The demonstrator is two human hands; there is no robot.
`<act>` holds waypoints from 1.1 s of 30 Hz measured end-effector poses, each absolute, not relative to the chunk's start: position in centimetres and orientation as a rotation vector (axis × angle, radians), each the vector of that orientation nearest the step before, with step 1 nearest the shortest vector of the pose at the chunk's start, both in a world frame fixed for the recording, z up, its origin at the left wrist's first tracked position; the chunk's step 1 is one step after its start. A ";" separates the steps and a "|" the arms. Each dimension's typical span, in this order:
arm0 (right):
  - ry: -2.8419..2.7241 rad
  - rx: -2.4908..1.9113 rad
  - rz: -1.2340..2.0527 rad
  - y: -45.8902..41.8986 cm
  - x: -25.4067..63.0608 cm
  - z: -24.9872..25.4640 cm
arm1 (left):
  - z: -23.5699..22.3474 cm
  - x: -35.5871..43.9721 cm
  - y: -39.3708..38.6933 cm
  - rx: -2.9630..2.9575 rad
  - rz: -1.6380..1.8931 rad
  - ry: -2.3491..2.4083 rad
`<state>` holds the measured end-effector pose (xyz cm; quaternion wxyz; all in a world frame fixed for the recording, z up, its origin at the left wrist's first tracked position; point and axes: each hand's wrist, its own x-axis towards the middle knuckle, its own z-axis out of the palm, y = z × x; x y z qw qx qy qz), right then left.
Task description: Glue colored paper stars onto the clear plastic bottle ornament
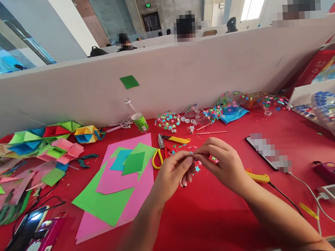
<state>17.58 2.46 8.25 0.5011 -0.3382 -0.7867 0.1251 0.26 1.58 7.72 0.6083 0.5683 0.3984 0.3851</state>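
My left hand (177,170) and my right hand (224,163) meet over the red table, thumbs and fingers pinched together. Between their fingertips runs a thin strand, mostly hidden, that seems part of a string of small coloured stars (197,169) around and behind the fingers. A small white piece (183,183) shows just under my left hand. Beyond the hands lie yellow-handled scissors (157,159), grey-jawed pliers (161,141) and a yellow utility knife (180,140).
Pink and green paper sheets (104,203) lie left, near folded paper lanterns (63,149). Along the white partition (165,80) stand a green cup (140,123) and star-covered clear balls (167,120). A phone (261,152), a yellow corded tool (258,177) and cables lie right.
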 end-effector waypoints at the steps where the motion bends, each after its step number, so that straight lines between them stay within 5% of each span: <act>1: -1.903 -0.807 0.256 2.4 17.5 8.2 | 7.8 0.3 1.4 1.371 0.886 0.943; 16: -2.335 -0.847 -0.271 1.4 17.8 9.2 | 7.7 -0.3 1.3 1.673 0.911 1.210; 33: -2.308 -1.003 -0.325 1.3 17.9 8.7 | 7.6 0.8 0.9 1.542 0.983 1.183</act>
